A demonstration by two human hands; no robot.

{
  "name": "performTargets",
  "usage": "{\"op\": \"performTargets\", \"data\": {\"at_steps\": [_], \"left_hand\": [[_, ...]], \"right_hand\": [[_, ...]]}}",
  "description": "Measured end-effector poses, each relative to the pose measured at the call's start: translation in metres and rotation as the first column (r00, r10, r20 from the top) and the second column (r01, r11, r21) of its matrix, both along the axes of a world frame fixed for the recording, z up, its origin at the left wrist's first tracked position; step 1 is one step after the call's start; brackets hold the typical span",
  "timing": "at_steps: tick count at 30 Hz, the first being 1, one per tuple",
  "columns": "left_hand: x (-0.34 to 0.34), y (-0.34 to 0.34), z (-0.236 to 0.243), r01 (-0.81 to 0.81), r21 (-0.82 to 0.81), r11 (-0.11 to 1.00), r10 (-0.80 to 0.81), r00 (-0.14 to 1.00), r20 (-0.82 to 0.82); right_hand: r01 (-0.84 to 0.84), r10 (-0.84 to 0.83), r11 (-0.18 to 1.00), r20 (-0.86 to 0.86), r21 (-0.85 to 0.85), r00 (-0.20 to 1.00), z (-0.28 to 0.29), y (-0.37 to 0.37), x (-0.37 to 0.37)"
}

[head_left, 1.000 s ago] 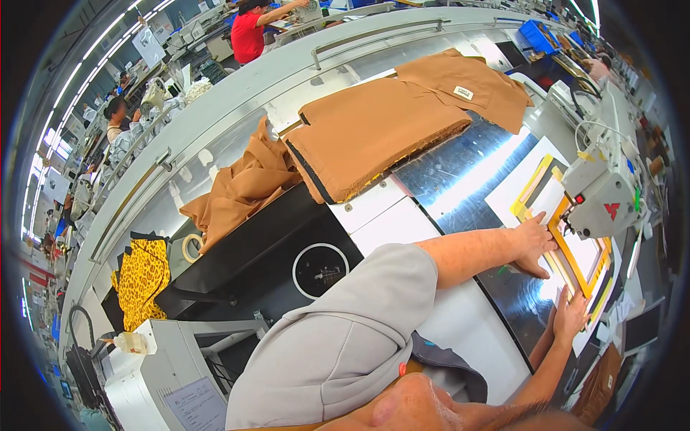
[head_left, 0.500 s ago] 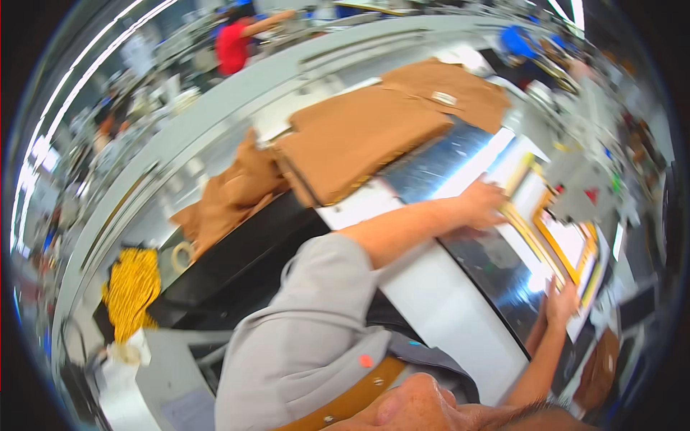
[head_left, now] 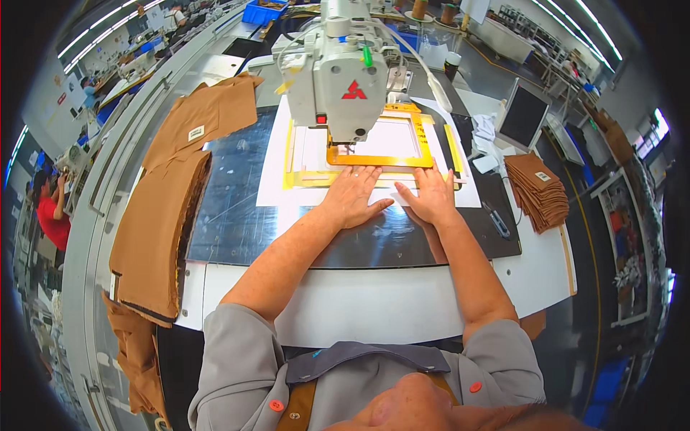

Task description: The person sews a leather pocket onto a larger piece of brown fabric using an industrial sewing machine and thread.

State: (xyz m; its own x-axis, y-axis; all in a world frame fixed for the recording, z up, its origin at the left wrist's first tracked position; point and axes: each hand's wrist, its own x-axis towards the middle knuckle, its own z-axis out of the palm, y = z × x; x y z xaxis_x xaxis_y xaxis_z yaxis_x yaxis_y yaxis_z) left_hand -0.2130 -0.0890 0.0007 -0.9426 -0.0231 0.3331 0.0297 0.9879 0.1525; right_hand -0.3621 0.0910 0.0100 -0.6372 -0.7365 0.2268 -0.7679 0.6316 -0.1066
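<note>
My left hand [head_left: 352, 197] lies flat, palm down, on the lower edge of a white sewing template [head_left: 270, 188] edged with yellow strips. Beside it my right hand [head_left: 433, 197] rests on the same template, fingers stretched out and thumb toward the left one. The fingertips of both hands reach the near bar of an orange clamp frame [head_left: 374, 161]. Above that frame stands the head of a white industrial sewing machine [head_left: 343, 93], its needle area [head_left: 350, 147] over the framed opening. Neither hand holds anything.
A thick stack of brown fabric pieces [head_left: 154, 237] lies left of the dark metal plate [head_left: 233, 215]. Folded brown pieces [head_left: 535, 188] are piled at the right, near a small cutter [head_left: 496, 219]. A screen [head_left: 525, 111] stands behind them. A person in red [head_left: 52, 215] works far left.
My view has swung round to face the machine. My left hand has come from the template's far left part to its near edge, beside the right hand, which still touches the template.
</note>
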Motion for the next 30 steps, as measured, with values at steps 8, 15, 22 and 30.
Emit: {"op": "performTargets", "data": {"at_steps": [8,15,22,30], "left_hand": [[-0.009,-0.007,0.007,-0.021,0.095,0.995,0.011,0.995,0.096],[-0.010,-0.004,0.010,-0.078,0.060,0.995,0.076,0.997,0.030],[-0.010,-0.004,0.012,-0.059,0.127,0.990,0.049,0.995,0.083],[-0.015,-0.006,0.005,-0.051,0.042,0.998,0.046,0.994,0.096]], "right_hand": [[-0.072,0.074,0.997,0.053,-0.034,0.996,0.001,-0.001,0.001],[-0.175,0.190,0.974,0.094,-0.143,0.977,-0.001,0.022,-0.018],[-0.361,0.376,0.925,0.151,-0.116,0.914,0.012,0.048,-0.050],[-0.395,0.399,0.917,0.112,-0.060,0.910,0.013,0.044,-0.057]]}}
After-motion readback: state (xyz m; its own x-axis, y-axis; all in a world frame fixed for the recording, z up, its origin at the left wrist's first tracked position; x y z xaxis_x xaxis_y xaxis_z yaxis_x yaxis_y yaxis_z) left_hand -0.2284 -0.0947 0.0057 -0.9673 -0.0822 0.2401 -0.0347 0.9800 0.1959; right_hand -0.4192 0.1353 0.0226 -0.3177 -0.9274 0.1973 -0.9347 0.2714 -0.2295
